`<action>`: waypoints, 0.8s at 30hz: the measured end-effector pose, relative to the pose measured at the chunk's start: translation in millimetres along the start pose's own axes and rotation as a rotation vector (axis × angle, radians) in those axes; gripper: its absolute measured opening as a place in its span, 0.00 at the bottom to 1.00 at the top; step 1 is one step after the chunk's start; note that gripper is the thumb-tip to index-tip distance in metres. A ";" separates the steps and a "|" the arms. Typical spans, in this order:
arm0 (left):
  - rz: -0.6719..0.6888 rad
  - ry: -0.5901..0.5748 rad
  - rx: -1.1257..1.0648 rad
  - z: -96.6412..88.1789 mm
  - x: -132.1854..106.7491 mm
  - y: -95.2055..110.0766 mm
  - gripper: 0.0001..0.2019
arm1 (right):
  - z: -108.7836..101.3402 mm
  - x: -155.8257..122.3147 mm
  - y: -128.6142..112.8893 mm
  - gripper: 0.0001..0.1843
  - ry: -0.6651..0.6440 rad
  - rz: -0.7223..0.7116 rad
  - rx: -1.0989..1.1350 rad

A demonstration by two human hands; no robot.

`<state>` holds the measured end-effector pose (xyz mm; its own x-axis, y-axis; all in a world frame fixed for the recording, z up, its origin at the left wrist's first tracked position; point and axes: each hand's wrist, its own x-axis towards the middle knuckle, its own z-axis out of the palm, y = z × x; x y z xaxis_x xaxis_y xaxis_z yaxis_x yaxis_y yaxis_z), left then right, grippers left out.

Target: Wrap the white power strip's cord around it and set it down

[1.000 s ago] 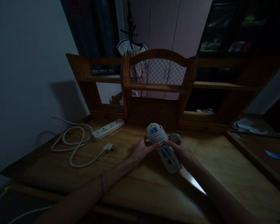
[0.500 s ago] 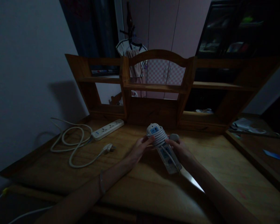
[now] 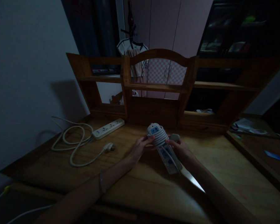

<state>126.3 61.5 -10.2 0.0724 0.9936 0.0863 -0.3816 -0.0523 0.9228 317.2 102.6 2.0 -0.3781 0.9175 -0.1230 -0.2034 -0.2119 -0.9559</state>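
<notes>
Both my hands hold a white power strip [image 3: 166, 155] with blue sockets, tilted up above the wooden desk [image 3: 121, 183]. Its white cord [image 3: 156, 134] is wound in a tight coil round the strip's far end. My left hand [image 3: 140, 147] grips the coil from the left, fingers curled on it. My right hand [image 3: 180, 149] closes round the strip's right side, with the cord's plug [image 3: 175, 137] sticking up just above its fingers.
A second white power strip [image 3: 108, 128] lies at the desk's back left, its loose cord [image 3: 72, 143] looped toward the wall and its plug [image 3: 108, 147] lying free. A wooden shelf unit [image 3: 158, 90] stands along the desk's back. Papers [image 3: 247, 126] lie far right.
The hands and the wrapped strip have barely shifted; my left fingers slid slightly on the coil. Nothing else moved.
</notes>
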 end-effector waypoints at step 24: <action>0.009 -0.020 -0.132 -0.1 2.4 -0.8 0.15 | 1.5 -5.5 -2.4 0.28 -0.002 -0.077 -0.078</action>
<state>126.7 63.9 -10.7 0.0863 0.9909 0.1033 -0.5000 -0.0466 0.8648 318.4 97.6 5.3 -0.3657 0.9295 -0.0481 -0.1611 -0.1141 -0.9803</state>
